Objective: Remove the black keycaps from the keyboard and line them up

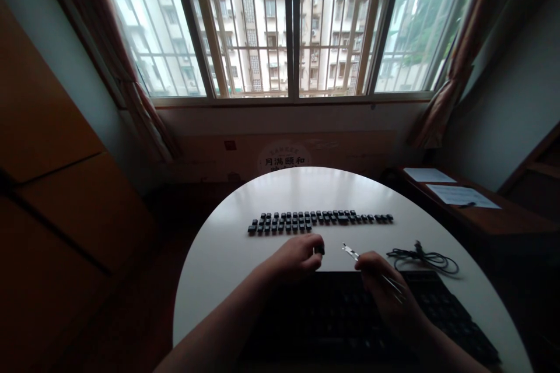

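Note:
My left hand (297,253) is closed, with a black keycap (320,249) pinched between thumb and fingertips above the white table. A silvery keycap puller (350,252) with thin metal wires is gripped in my right hand (385,282), its light end pointing at the left hand across a small gap. Below both hands lies a black keyboard (324,315), partly covered by my forearms and deep in shadow. Beyond the hands, several loose black keycaps (301,220) stand in rows on the table.
A coiled black cable (422,257) lies behind the keyboard's right part. The round white table (210,280) has a curved edge. On the right, a brown side table (476,215) carries papers (462,196) and a pen (467,205). A barred window (289,41) is ahead.

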Tool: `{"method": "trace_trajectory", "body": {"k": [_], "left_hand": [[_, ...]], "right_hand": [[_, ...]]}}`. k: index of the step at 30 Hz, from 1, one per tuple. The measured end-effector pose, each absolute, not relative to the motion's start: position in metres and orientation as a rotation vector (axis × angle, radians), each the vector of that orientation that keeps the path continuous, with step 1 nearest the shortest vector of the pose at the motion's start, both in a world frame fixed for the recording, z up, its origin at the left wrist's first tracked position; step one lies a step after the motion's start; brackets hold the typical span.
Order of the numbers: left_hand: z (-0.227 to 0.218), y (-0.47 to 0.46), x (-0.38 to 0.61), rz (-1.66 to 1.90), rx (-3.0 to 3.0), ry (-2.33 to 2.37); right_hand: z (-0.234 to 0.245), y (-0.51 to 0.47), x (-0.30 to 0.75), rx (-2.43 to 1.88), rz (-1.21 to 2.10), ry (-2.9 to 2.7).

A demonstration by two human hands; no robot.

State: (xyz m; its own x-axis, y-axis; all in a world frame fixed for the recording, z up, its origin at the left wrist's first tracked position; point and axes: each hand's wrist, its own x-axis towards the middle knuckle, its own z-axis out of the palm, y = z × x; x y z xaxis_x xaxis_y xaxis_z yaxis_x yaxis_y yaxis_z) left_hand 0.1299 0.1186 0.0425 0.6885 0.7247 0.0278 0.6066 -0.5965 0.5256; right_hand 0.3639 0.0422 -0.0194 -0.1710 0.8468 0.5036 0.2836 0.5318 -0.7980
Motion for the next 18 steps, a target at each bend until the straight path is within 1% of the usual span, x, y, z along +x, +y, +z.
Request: {"method": "trace_trajectory", "body": {"k": [4, 9, 15, 18], "left_hand": [[0.043, 0.118, 0.13, 0.299, 2.441, 1.051], [0.042, 0.117, 0.133, 0.228, 2.531, 0.995], [0.049, 0.114, 0.132, 0.188, 2.552, 0.975], [0.056, 0.111, 0.131, 0.19, 2.555, 0.981]], "right_hand": [[-0.016, 0.041, 0.365, -1.025, 0.693, -1.741], [-0.011, 0.04, 0.363, -1.001, 0.706, -1.802], [-0.013, 0.042, 0.371, -0.972, 0.59, -1.809], [-0.013, 0.042, 0.374, -0.992, 0.477, -1.825]]}}
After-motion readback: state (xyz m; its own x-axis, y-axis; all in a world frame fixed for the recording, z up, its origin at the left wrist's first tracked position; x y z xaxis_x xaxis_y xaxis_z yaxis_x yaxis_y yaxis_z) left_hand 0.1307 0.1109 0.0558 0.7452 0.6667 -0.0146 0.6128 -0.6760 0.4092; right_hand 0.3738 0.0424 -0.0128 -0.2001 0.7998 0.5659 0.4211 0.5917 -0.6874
